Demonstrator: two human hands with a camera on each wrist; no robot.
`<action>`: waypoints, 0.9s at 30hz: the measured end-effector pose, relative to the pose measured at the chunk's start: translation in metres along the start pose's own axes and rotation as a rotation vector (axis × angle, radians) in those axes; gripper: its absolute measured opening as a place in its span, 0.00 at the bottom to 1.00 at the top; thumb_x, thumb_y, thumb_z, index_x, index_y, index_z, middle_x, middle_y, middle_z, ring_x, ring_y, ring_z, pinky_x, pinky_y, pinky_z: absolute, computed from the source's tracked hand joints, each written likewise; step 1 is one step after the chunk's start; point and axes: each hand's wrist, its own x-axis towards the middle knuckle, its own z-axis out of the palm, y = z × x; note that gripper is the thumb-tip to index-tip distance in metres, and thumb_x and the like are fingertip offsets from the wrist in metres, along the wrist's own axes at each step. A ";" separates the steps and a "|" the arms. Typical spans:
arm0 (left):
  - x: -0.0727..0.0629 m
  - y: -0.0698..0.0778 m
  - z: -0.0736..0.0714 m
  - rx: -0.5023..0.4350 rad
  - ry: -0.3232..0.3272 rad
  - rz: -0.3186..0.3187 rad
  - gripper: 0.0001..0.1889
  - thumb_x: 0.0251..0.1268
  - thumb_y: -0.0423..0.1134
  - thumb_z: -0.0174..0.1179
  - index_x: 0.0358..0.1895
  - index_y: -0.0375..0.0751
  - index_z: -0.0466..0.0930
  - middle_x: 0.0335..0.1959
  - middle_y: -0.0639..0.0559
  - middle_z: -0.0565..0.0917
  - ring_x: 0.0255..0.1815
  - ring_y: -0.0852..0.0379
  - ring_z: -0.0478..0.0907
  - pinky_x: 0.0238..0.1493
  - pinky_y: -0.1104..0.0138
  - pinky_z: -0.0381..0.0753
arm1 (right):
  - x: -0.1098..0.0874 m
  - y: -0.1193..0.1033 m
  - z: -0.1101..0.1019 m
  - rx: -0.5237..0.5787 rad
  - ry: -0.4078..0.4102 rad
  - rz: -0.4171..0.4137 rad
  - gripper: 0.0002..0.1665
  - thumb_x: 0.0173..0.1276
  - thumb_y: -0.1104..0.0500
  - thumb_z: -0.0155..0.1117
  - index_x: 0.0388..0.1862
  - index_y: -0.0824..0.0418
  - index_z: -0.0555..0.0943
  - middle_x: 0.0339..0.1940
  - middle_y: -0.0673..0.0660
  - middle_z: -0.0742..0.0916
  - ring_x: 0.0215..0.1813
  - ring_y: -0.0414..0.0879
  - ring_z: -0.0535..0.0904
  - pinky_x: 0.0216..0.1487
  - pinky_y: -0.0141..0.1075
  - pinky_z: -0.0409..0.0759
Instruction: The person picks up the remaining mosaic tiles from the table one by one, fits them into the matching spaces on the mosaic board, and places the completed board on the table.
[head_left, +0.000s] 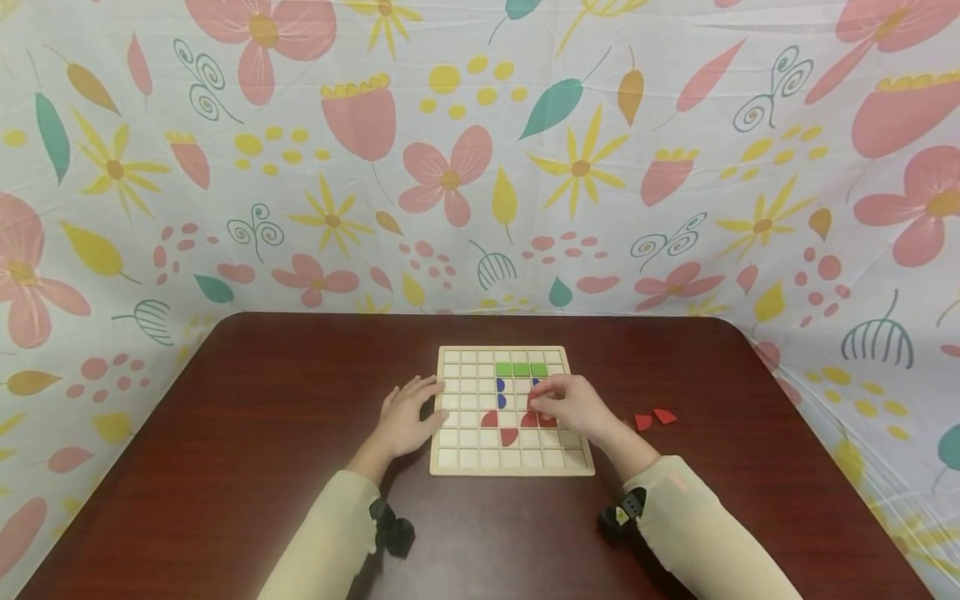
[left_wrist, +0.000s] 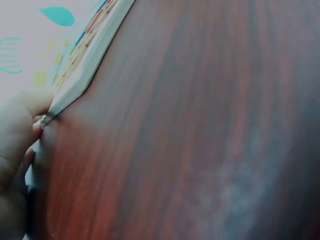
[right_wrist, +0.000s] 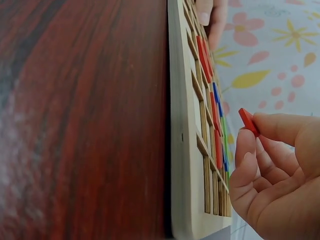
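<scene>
A wooden grid board (head_left: 453, 458) lies on the table. My left hand (head_left: 408, 419) touches its left edge with thumb and fingers, which are fairly straight. Above the board's right half, my right hand (head_left: 576, 410) pinches a small red piece (right_wrist: 248, 121) between thumb and index finger. The held piece is off the board in the right wrist view. Green squares (head_left: 521, 369) fill a row of cells near the far side. Blue half-round pieces (head_left: 502, 386) sit below them. Several red quarter-round pieces (head_left: 509, 437) lie in nearer cells, some partly hidden by my right hand.
Loose red pieces (head_left: 642, 422) lie on the dark brown table (head_left: 300, 400) to the right of the board, near my right wrist. A flower-patterned cloth (head_left: 450, 250) hangs behind the table and along its sides.
</scene>
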 end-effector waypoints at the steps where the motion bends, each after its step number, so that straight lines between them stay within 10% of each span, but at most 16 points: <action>1: 0.000 0.000 0.000 0.000 0.002 0.000 0.27 0.66 0.49 0.55 0.67 0.47 0.68 0.71 0.48 0.65 0.76 0.45 0.53 0.71 0.41 0.43 | 0.000 0.000 0.001 0.002 0.000 0.001 0.13 0.61 0.60 0.67 0.45 0.64 0.82 0.35 0.58 0.88 0.31 0.45 0.82 0.31 0.33 0.77; 27: 0.004 0.001 0.005 0.072 0.012 -0.040 0.26 0.67 0.52 0.53 0.67 0.50 0.68 0.71 0.51 0.65 0.75 0.47 0.54 0.72 0.42 0.45 | 0.003 -0.007 0.014 -0.001 -0.046 -0.113 0.09 0.61 0.64 0.65 0.40 0.66 0.83 0.28 0.56 0.86 0.29 0.42 0.82 0.32 0.32 0.80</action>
